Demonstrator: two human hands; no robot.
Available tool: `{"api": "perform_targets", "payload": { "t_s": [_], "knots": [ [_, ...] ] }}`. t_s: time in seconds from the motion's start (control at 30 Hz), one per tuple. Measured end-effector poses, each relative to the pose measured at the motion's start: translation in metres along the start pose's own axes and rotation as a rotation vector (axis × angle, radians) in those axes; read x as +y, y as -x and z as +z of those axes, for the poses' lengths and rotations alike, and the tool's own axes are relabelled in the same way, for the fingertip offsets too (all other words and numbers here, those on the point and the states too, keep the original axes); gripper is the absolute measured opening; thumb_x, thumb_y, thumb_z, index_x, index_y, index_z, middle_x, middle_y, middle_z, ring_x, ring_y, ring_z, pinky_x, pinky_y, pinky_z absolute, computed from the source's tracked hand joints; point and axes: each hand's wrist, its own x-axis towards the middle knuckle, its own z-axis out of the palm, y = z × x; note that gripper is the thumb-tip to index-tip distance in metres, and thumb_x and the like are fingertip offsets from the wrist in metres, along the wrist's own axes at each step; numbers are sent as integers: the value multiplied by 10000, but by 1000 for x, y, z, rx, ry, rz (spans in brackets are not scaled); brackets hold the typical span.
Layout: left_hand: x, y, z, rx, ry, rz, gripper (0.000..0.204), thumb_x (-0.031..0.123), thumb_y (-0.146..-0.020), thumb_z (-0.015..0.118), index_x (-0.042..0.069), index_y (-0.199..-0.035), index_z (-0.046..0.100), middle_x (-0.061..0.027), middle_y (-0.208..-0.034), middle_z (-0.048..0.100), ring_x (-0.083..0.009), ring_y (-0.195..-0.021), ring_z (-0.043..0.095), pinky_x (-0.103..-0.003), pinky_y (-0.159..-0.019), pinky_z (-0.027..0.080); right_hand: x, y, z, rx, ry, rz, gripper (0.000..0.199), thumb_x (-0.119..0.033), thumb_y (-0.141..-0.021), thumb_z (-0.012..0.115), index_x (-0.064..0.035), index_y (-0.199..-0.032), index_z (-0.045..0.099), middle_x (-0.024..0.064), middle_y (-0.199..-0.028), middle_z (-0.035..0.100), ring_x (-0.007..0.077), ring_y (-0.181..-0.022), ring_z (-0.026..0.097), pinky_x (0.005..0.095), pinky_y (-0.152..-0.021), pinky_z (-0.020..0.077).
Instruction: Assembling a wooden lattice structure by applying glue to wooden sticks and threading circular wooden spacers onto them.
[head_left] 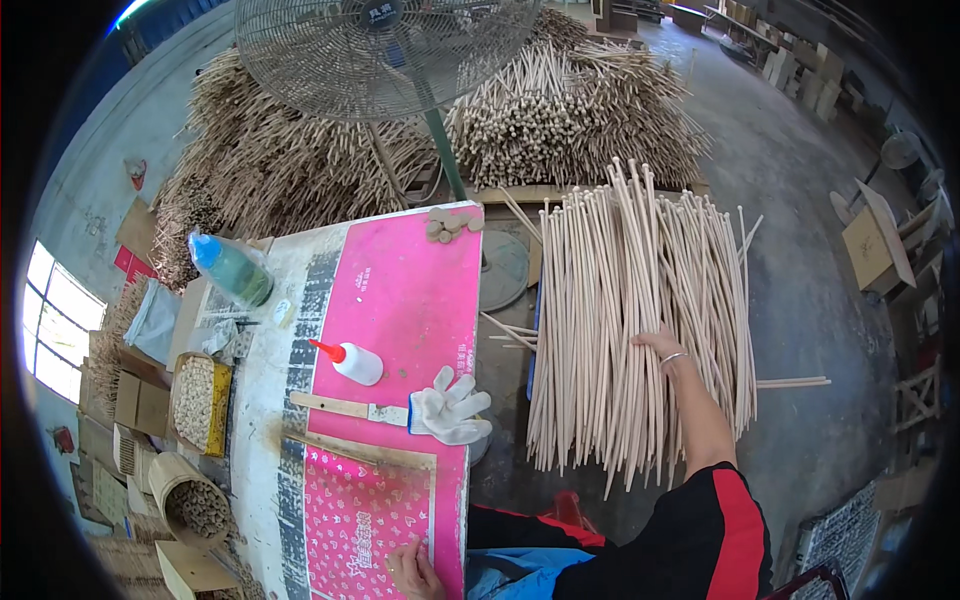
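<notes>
My right hand (657,346) reaches across a thick stack of long, pale wooden sticks (580,330), many with small round knobs at their far ends. Its fingers close round some sticks near the middle of the stack, partly hidden between them. My left hand (412,572) lies on the pink mat (400,270) at the table's near edge, holding nothing, fingers loosely apart. Ahead of it are a wooden-handled brush (345,405), a white work glove (449,407) and a white squeeze bottle (360,365) with a red nozzle.
Small round pieces (447,226) sit at the mat's far corner. A blue-topped bottle (232,270) lies farther left. Beside the table are a yellow box of small pale pieces (218,408) and a tipped bucket (165,478). A large fan (385,60) stands before big stick piles (300,160).
</notes>
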Motion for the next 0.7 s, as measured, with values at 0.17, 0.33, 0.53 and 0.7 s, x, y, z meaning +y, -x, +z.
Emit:
{"api": "perform_targets", "payload": {
  "t_s": [0.17,0.33,0.53,0.7],
  "knots": [
    [3,-14,10,68,58,52,267,104,-968,678,55,-1229,702,-169,-1165,694,-362,-1029,611,-471,-906,494,-14,18,-21,-128,-301,-112,475,-155,-757,813,19,-1166,644,97,-980,699,212,-830,699,365,-760,602],
    [53,-52,14,-248,374,36,500,103,-927,695,-31,-1387,552,-201,-1401,567,-331,-1289,537,-418,-1096,415,-10,32,-35,-193,-353,-188,578,-160,-756,829,8,-1260,602,115,-1062,694,229,-890,701,373,-785,604],
    [166,-139,64,-702,902,248,1024,200,-859,800,19,-1621,140,-250,-1611,334,-329,-1502,344,-414,-1221,271,-13,33,-3,-333,-485,-331,609,-107,-798,763,43,-1343,536,140,-1104,685,236,-940,705,367,-807,615],
    [232,-189,91,-1102,921,80,1280,426,-829,832,41,-1620,-98,-318,-1630,233,-353,-1506,327,-408,-1208,292,-42,47,60,-707,-859,-294,697,-156,-820,739,57,-1416,447,95,-1105,627,196,-997,649,319,-894,586]
  ]
}}
